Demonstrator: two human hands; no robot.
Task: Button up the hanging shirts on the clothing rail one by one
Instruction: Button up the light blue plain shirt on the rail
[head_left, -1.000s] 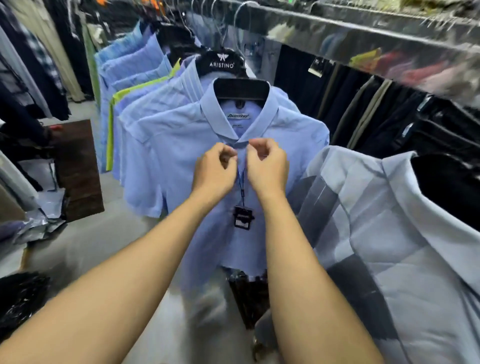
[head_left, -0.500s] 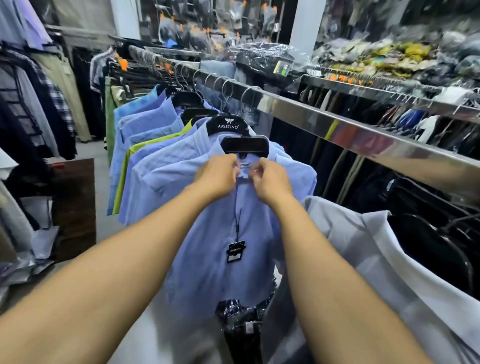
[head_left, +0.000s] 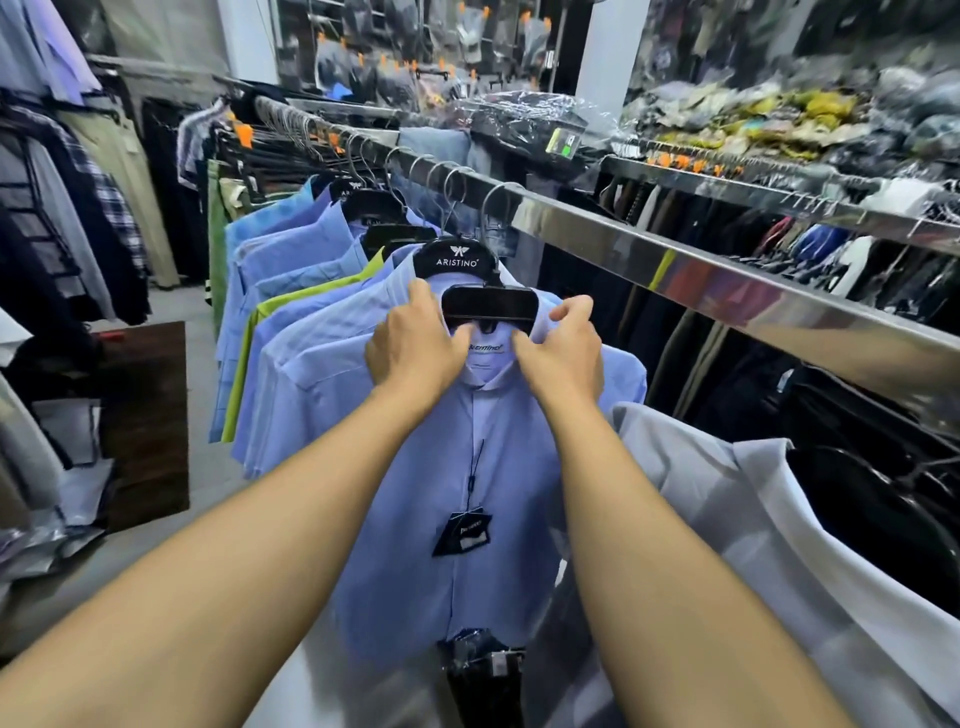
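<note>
Left hand (head_left: 415, 348): fingers curled round one side of the collar of the light blue shirt (head_left: 467, 467), holding the cloth.
Right hand (head_left: 563, 353): grips the collar's other side, thumb raised over the fold. Its back hides the fingertips, so the pinch is probably firm.
Shirt: hangs facing the person, between and below both hands, front closed under the collar.
Hanger (head_left: 488, 309): black, between the two hands, just above the knuckles.
Clothing rail (head_left: 675, 270): above the grip, running off past the right hand.
Tag (head_left: 462, 532): dangling on a cord well below the grip.
Neighbours: row of blue shirts (head_left: 291, 338) beyond the left hand; pale grey shirt (head_left: 779, 519) outside the right forearm.
</note>
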